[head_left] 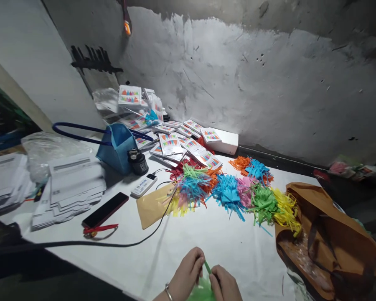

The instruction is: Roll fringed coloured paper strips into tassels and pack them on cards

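Near the table's front edge, my left hand point(187, 274) and my right hand point(224, 284) are close together, fingers pinched on a green paper tassel point(202, 292). A narrow rolled green strip of it runs between the fingertips, and its loose part hangs below, partly cut off by the bottom of the view. Beyond my hands lie fringed tassels in heaps: a blue bunch point(227, 192), a pink one point(244, 191), a green one point(263, 200) and a yellow one point(285, 209). A mixed heap point(194, 186) sits left of them.
Printed packets point(171, 144) pile up at the back by a white box point(227, 143). On the left are a blue bag point(115, 146), a black jar point(138, 162), a phone point(105, 210), red-handled scissors point(100, 229), paper stacks point(75, 184) and a black cable point(113, 243). A brown bag point(326, 234) stands right.
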A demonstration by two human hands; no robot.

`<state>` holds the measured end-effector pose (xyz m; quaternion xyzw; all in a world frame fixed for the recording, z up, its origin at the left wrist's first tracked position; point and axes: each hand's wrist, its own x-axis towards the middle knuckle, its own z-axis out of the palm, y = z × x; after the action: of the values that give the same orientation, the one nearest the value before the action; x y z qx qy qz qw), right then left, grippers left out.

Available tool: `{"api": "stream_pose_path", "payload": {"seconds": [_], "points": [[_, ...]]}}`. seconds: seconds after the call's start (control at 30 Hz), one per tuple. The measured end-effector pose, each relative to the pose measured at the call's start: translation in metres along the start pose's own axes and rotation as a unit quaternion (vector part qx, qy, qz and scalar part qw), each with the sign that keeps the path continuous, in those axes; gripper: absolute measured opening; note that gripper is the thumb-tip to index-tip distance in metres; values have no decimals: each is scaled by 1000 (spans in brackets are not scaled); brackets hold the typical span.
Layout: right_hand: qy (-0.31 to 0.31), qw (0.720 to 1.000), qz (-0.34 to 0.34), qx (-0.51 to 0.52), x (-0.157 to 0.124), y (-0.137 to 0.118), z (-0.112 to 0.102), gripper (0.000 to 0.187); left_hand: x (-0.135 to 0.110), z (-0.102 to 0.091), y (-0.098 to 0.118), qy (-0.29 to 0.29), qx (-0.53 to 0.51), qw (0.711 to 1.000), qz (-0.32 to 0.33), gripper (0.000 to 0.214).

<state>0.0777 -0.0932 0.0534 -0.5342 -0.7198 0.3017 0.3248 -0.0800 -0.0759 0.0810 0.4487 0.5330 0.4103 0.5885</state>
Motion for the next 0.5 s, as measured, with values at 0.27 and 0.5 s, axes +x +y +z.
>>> {"api": "stream_pose_path", "payload": {"seconds": [0.27,0.5], "points": [[-21,997,22,78,40,-1,25,47,28,-6,-2,9,-121,993,-6,46],[117,991,49,30,69,12,25,43,116,-77,25,211,-51,975,52,56]]}}
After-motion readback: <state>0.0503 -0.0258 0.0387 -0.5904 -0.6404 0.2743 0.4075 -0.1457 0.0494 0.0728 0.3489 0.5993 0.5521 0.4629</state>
